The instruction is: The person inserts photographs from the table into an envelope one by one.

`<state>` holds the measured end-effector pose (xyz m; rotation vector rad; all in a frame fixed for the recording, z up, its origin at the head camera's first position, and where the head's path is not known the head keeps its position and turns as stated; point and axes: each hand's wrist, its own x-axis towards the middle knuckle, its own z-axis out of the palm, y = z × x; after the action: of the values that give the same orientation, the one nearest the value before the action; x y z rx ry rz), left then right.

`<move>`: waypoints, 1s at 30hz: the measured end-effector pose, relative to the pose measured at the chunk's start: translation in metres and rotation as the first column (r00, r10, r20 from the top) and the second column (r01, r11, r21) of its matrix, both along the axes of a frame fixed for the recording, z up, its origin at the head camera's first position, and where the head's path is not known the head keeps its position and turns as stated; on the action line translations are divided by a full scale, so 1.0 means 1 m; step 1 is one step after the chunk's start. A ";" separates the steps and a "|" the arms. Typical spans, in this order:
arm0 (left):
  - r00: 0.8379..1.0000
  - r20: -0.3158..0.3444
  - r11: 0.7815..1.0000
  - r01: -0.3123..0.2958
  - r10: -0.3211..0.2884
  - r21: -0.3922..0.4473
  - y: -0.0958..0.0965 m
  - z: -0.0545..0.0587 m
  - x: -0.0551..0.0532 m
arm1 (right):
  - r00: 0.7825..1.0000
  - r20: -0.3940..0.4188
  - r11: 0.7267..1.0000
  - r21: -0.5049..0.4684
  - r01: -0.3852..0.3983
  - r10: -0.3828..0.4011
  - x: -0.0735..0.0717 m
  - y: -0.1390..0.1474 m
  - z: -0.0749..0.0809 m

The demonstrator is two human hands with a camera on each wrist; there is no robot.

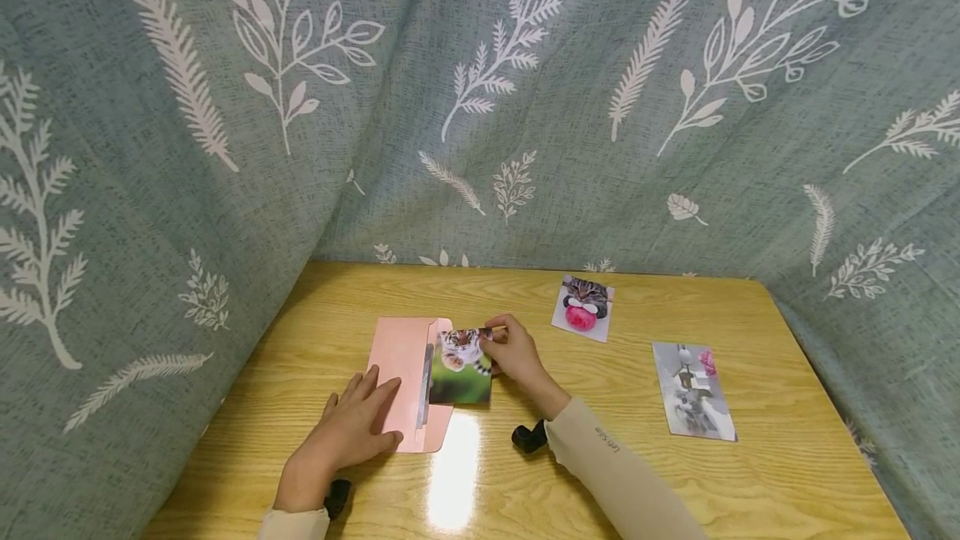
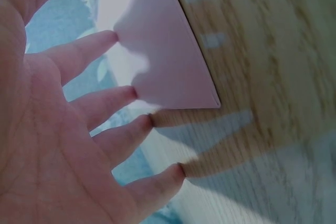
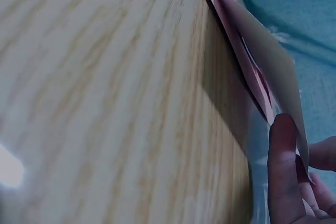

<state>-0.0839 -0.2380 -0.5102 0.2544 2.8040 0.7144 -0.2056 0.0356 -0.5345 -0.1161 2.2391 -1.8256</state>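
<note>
A pink envelope (image 1: 395,348) lies on the wooden table with its flap folded out to the right. My left hand (image 1: 354,422) rests with spread, nearly straight fingers on its left part; in the left wrist view two fingertips touch the pink paper (image 2: 173,61) and two reach past its edge. My right hand (image 1: 519,354) pinches the upper right corner of a tiger cub photo (image 1: 465,382) between thumb and fingers. The photo overlaps the flap and sits at the envelope's mouth. In the right wrist view the photo's pale back (image 3: 268,61) slants up from the envelope.
A cat photo (image 1: 583,307) lies at the back right of the table (image 1: 600,473). Farther right is a grey photo (image 1: 694,394) with a pink flower. A leaf-patterned curtain (image 1: 480,107) hangs behind and along both sides. Bright glare marks the table's front.
</note>
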 end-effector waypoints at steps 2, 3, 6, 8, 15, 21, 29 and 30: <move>1.000 0.000 1.000 0.001 -0.001 0.001 0.000 0.001 0.000 | 1.000 -0.001 1.000 0.004 0.003 -0.003 0.000 0.000 0.000; 1.000 0.002 1.000 0.002 -0.002 0.002 0.000 0.001 0.000 | 1.000 -0.003 1.000 0.009 0.006 -0.006 0.000 0.000 0.000; 1.000 0.002 1.000 0.005 -0.005 0.002 0.001 0.003 0.001 | 1.000 -0.013 0.999 0.032 0.019 -0.019 0.000 0.001 -0.001; 1.000 0.001 1.000 0.008 -0.008 0.003 0.001 0.004 0.001 | 0.999 -0.019 0.998 0.050 0.033 -0.032 0.000 0.001 -0.001; 1.000 0.009 1.000 0.005 -0.005 0.004 0.001 0.004 0.000 | 0.999 -0.042 0.997 0.068 0.027 -0.025 0.001 -0.001 0.000; 1.000 0.000 1.000 0.007 -0.007 -0.003 0.000 0.003 0.000 | 0.999 -0.045 0.998 0.059 0.005 -0.003 0.001 -0.006 -0.002; 1.000 -0.006 1.000 0.007 -0.007 -0.011 0.000 0.002 0.000 | 0.999 -0.031 0.999 0.051 -0.018 0.019 0.005 -0.014 -0.001; 1.000 -0.006 1.000 0.008 -0.008 -0.012 0.000 0.002 0.000 | 0.999 -0.031 0.999 0.051 -0.019 0.021 0.006 -0.015 -0.001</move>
<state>-0.0836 -0.2376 -0.5084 0.2653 2.8103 0.6966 -0.1999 0.0203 -0.5357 -0.1585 2.2959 -1.7672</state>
